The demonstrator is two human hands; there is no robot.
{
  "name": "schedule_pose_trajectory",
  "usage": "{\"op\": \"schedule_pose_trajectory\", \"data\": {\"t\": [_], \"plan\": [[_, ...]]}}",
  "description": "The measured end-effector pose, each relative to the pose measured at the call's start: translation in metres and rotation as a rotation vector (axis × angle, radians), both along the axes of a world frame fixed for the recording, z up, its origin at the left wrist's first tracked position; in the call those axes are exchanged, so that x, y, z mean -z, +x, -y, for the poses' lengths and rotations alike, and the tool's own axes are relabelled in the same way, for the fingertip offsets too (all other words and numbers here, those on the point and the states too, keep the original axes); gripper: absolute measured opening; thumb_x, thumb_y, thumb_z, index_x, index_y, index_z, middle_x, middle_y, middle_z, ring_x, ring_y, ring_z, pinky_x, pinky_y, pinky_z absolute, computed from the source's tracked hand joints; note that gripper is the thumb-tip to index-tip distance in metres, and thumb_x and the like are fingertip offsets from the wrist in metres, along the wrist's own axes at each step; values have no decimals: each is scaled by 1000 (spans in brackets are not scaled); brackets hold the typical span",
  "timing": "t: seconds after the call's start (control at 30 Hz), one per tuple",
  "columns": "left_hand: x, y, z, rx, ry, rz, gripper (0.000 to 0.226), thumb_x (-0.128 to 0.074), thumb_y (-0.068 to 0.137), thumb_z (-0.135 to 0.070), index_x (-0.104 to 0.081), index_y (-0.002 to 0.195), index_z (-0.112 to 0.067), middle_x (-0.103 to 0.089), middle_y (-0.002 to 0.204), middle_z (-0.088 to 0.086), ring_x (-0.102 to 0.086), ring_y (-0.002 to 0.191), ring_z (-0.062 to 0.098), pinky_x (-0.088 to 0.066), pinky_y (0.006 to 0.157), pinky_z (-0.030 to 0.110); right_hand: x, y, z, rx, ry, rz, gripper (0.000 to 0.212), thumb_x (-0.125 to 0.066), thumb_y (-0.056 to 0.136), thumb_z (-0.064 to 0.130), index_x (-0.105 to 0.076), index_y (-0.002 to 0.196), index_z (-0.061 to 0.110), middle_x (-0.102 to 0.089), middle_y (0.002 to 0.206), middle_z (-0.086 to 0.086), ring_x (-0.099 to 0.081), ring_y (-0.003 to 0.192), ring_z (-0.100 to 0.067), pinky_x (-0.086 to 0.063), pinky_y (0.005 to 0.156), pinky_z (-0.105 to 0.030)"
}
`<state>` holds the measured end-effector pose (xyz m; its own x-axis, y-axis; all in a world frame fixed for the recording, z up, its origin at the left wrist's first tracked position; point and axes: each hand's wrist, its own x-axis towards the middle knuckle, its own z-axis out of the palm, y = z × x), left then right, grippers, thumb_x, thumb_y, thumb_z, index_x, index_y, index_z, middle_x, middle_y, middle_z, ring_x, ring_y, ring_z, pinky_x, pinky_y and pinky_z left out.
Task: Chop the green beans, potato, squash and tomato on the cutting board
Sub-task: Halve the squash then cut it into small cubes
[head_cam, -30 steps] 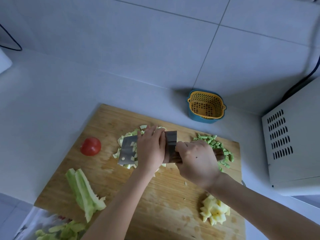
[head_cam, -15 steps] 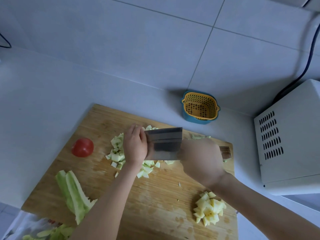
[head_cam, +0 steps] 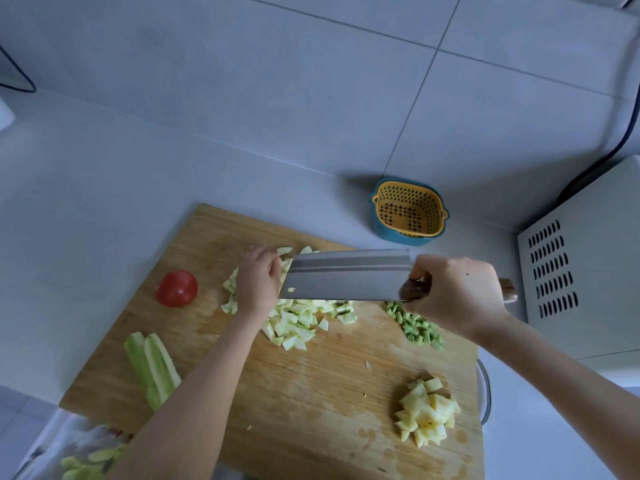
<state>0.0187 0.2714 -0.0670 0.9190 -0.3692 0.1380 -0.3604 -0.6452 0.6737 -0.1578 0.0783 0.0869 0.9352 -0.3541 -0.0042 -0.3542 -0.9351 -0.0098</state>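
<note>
- Since a second ago the cleaver [head_cam: 346, 275] has come up off the diced squash [head_cam: 294, 323]. Its broad flat side now faces me, edge downward, clear of the cutting board [head_cam: 311, 393].
- Then my left hand [head_cam: 259, 282] lay on top of the blade; it now sits at the blade's tip end, over the left part of the squash heap.
- Fingers of that hand are bent, knuckles up, just beside the blade's tip. I cannot tell whether they hold any pieces.
- On my right hand [head_cam: 457, 292] the fingers are clamped round the cleaver's wooden handle, and its butt shows past the hand to the right.
- Position of the diced squash: a loose heap at the board's middle, partly behind the blade.
- Chopped green beans [head_cam: 415, 327] form a small pile just right of the squash, below the blade's heel.
- Diced potato [head_cam: 426, 414] lies in a heap near the board's near right corner.
- Whole tomato [head_cam: 176, 288] sits on the board's left side, apart from the squash.
- Two long squash strips [head_cam: 152, 367] lie uncut, side by side, near the board's near left edge.
- On the tabletop [head_cam: 86, 185] a yellow strainer basket [head_cam: 408, 213] stands beyond the board, and a white vented appliance [head_cam: 581, 271] stands at the right.
</note>
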Motion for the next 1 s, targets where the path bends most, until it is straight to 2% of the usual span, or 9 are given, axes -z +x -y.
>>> {"op": "schedule_pose_trajectory", "data": {"t": [0.1, 0.2, 0.27, 0.33, 0.43, 0.53, 0.7, 0.87, 1.0], "plan": [[-12, 6, -15, -73, -234, -224, 28, -48, 98, -20, -66, 111, -3, -61, 122, 8, -52, 118, 18, -36, 94, 17, 3, 1, 5, 130, 214, -43, 31, -82, 58, 41, -54, 70, 32, -57, 67, 16, -53, 66, -11, -34, 53, -22], [-21, 17, -30, -202, -421, -379, 29, -48, 97, -30, -65, 109, -9, -67, 105, 2, -61, 95, 11, -47, 83, 24, 10, 1, 3, 251, 701, -96, 30, -86, 59, 29, -59, 67, 21, -64, 60, 3, -53, 53, -15, -41, 51, -26], [-25, 24, -37, -257, -545, -466, 23, -47, 98, -26, -62, 100, -9, -65, 79, 2, -62, 68, 6, -52, 64, 20, 17, 1, -4, 227, 908, -118, 28, -82, 68, 22, -57, 69, 10, -61, 50, -3, -50, 40, -16, -41, 43, -26], [-27, 31, -39, -319, -553, -526, 23, -44, 99, -23, -60, 97, -7, -51, 61, 1, -49, 43, 3, -45, 45, 18, 25, 2, -11, 177, 890, -146, 29, -80, 71, 26, -57, 69, 9, -60, 48, -3, -49, 37, -14, -39, 39, -23], [-29, 39, -37, -401, -603, -681, 24, -41, 100, -22, -60, 96, -8, -36, 50, -5, -29, 37, 6, -31, 42, 21, 29, 8, -15, 139, 822, -166, 29, -80, 70, 30, -58, 70, 11, -63, 50, -3, -51, 36, -11, -40, 39, -21], [-35, 45, -44, -460, -759, -841, 24, -41, 99, -22, -60, 92, -7, -28, 43, -10, -19, 34, 4, -15, 33, 18, 32, 11, -14, 112, 891, -159, 28, -80, 71, 28, -59, 69, 11, -63, 50, -6, -51, 36, -14, -41, 40, -23], [-47, 60, -72, -525, -894, -836, 28, -46, 95, -24, -63, 79, -10, -35, 47, -8, -24, 38, 5, -13, 33, 18, 36, 15, -19, 83, 1011, -197, 24, -79, 72, 26, -59, 69, 13, -62, 50, -7, -50, 39, -18, -41, 41, -26], [-56, 73, -97, -611, -1196, -910, 29, -45, 93, -26, -62, 79, -7, -42, 54, -2, -34, 42, 9, -18, 33, 17, 42, 21, -40, 48, 1110, -276, 22, -74, 76, 29, -60, 77, 11, -61, 51, -7, -48, 41, -17, -41, 42, -26], [-49, 63, -98, -603, -1318, -959, 32, -43, 94, -29, -63, 83, -6, -46, 55, -1, -39, 46, 11, -24, 40, 18, 45, 16, -53, 41, 1190, -280, 24, -67, 75, 44, -63, 70, 20, -60, 51, -7, -47, 40, -18, -40, 46, -29]]}}
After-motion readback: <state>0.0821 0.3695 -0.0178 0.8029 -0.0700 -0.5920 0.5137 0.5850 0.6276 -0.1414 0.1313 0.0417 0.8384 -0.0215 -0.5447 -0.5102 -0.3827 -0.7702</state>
